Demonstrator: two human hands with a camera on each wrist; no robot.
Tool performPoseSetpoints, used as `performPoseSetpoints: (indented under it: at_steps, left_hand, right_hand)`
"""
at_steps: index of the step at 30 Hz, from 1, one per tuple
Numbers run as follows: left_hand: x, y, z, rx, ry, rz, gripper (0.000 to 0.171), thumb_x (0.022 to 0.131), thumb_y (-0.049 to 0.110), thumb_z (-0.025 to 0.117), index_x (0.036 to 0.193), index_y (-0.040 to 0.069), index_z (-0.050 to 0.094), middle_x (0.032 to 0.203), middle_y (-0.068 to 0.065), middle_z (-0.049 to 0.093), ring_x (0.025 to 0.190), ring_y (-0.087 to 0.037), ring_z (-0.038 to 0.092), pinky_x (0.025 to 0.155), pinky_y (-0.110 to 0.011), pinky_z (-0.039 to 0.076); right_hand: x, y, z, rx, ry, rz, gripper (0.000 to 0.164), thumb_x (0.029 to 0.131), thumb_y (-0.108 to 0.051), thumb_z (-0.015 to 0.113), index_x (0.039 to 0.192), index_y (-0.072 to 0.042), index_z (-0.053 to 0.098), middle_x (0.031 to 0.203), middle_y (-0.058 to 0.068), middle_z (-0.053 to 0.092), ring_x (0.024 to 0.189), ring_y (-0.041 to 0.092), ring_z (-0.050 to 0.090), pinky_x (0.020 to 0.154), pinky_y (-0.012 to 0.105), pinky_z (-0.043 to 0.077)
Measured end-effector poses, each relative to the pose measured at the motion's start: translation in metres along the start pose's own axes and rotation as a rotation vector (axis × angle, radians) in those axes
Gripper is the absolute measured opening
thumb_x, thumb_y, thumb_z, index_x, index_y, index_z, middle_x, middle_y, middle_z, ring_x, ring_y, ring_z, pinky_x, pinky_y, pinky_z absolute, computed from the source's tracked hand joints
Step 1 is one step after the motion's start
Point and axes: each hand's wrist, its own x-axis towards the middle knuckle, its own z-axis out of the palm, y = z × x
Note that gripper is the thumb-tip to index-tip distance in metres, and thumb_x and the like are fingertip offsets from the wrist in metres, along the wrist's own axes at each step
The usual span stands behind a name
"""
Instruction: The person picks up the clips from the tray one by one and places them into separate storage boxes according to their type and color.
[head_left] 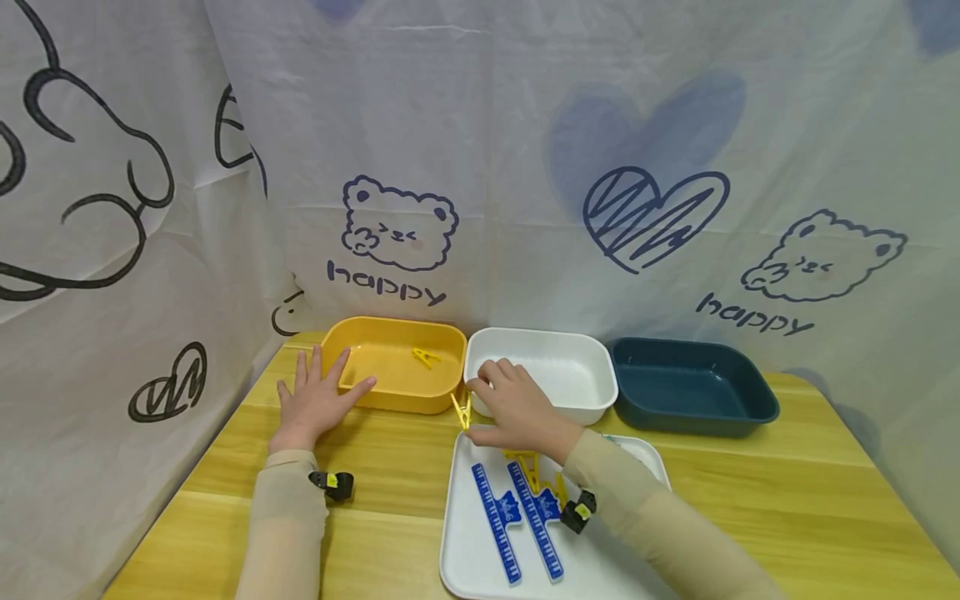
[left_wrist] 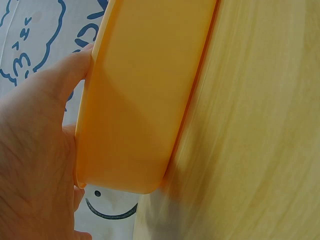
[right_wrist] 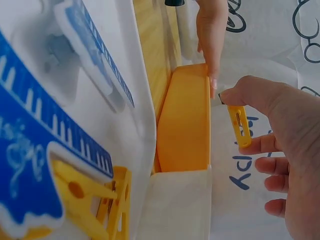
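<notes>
Yellow clip point(right_wrist: 240, 131) in right, not left, wrist view

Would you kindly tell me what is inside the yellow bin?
One yellow clip lies in the yellow bin. The left hand covers part of its near-left corner; anything behind it cannot be seen.

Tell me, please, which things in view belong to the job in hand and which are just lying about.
Likely in the job:
yellow plastic clip pinched in the right hand
yellow rectangular tub with another yellow clip inside
white rectangular tray bearing more yellow clips

Apparently unused now:
two blue strips with white piano-key print
white rectangular tub
dark blue rectangular tub
printed white cloth backdrop
</notes>
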Motion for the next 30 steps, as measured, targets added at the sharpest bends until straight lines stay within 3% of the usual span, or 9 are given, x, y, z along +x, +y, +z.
performPoseSetpoints:
  at_steps: [23,30]
  left_hand:
    - [0.003,-0.002,0.002,0.001,0.004,0.006,0.094,0.088,0.079,0.033,0.158,0.022,0.009,0.162,-0.022,-0.017,0.147,-0.047,-0.018,0.107,-0.078,-0.008]
    - [0.002,-0.001,0.002,0.006,0.006,0.007,0.093,0.088,0.079,0.032,0.158,0.023,0.010,0.162,-0.022,-0.017,0.148,-0.048,-0.015,0.107,-0.078,-0.007]
  right_hand:
    - [0.041,-0.012,0.021,0.006,0.001,0.014,0.061,0.079,-0.057,0.069,0.122,-0.015,0.060,0.105,0.001,0.046,0.096,0.017,0.038,0.081,0.031,0.035]
    - [0.049,-0.013,0.028,0.016,0.005,0.026,0.061,0.080,-0.055,0.069,0.124,-0.014,0.059,0.108,0.002,0.047,0.099,0.017,0.039,0.085,0.030,0.039]
